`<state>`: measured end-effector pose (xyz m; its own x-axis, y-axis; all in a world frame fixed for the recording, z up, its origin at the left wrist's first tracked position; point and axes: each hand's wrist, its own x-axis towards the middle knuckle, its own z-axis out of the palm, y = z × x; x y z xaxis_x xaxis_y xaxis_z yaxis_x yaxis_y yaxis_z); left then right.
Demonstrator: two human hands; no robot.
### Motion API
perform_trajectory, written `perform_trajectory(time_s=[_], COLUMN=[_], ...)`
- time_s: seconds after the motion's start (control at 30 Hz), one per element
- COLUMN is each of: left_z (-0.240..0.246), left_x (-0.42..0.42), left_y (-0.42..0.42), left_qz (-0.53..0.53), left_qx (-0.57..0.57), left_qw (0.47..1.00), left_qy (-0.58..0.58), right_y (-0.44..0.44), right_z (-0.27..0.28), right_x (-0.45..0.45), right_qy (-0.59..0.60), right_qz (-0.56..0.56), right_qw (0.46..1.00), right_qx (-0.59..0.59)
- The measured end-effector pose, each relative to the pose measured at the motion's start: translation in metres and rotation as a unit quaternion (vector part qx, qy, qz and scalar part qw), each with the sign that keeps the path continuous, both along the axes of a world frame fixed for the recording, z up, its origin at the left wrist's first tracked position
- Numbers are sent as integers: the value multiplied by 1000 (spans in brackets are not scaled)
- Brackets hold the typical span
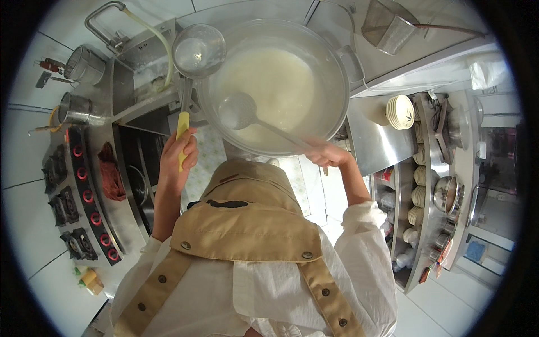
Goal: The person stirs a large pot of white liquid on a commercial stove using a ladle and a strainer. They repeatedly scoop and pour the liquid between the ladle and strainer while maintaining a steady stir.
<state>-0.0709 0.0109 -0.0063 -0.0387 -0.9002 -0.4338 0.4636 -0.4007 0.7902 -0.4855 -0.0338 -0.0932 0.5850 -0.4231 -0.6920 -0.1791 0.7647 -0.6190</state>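
Note:
A large metal pot [343, 90] with pale, milky liquid [282, 82] stands before me. My left hand [180, 149] is closed round the yellow handle of a metal ladle [199, 51], whose wet bowl is raised over the pot's left rim. At the pot's near right rim, my right hand [328, 153] grips the long handle of a perforated skimmer [238, 111]. The skimmer's round head lies over the left part of the liquid; whether it touches the surface I cannot tell. The right fingers look slightly blurred.
A sink [143, 63] with a faucet and hose lies back left, beside a gas stove [90, 206] and a reddish cloth [111, 172]. At the right are stacked bowls [400, 112] on a steel counter and shelves of dishes. A wire-mesh strainer [391, 31] lies back right.

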Motion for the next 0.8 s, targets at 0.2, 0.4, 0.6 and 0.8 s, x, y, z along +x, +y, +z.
perform_trajectory(time_s=[0.2,0.4,0.6,0.8], left_z=[-4,-15,-17,-27], left_x=[-4,-20,-33,-29], left_y=[-8,-15,-22,-24], left_qz=[-4,-29,-114,-138], left_qx=[17,16,37,46], left_qw=[999,996,992,982], left_qy=[-37,-79,33,124], right_y=[47,73,82,79], right_z=[55,90,49,58], right_x=[-16,8,54,39], right_qy=[3,66,343,387], right_qz=[-76,-170,-103,-117], right_qw=[997,972,769,755], right_qx=[-25,-151,-530,-516])
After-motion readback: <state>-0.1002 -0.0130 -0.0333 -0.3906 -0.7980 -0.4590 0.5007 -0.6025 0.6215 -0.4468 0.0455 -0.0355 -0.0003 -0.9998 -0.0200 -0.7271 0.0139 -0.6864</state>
